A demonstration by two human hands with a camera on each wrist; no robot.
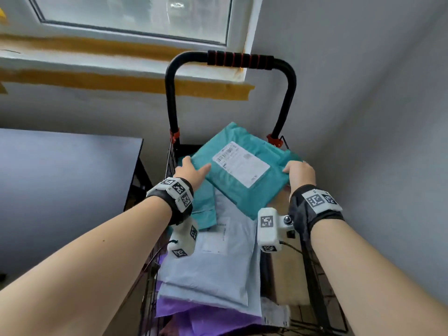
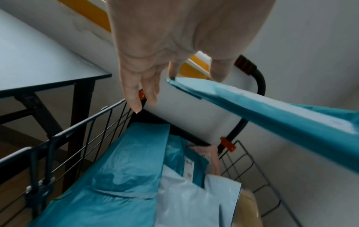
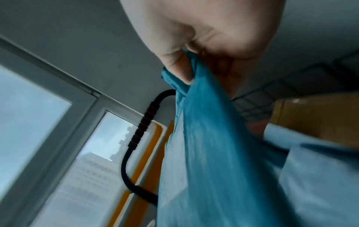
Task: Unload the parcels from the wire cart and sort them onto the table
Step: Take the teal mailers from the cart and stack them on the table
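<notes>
**Teal mailer lifted over the wire cart**

Held above the black wire cart [image 1: 312, 282] between both hands: a flat teal plastic mailer bag with a white shipping label [image 1: 244, 166], tilted, one corner towards the looped black cart handle with its red-ringed foam grip [image 1: 240, 59]. Right hand [image 1: 299, 173] clenched on the mailer's right edge, thumb and curled fingers pinching bunched plastic, plain in the right wrist view [image 3: 194, 73]. Left hand [image 1: 191, 172] at the mailer's left corner, thumb on top; in the left wrist view fingers [image 2: 134, 92] hanging nearly straight, forefinger tip touching the corner, no firm grasp visible. Piled below in the cart: a second teal poly bag [image 2: 108, 181], a pale grey-white poly mailer [image 1: 213, 270], a purple poly bag [image 1: 194, 316] and a brown cardboard box [image 3: 318, 116]. Left of the cart, just beside it, a dark-topped table [image 1: 63, 170].
</notes>
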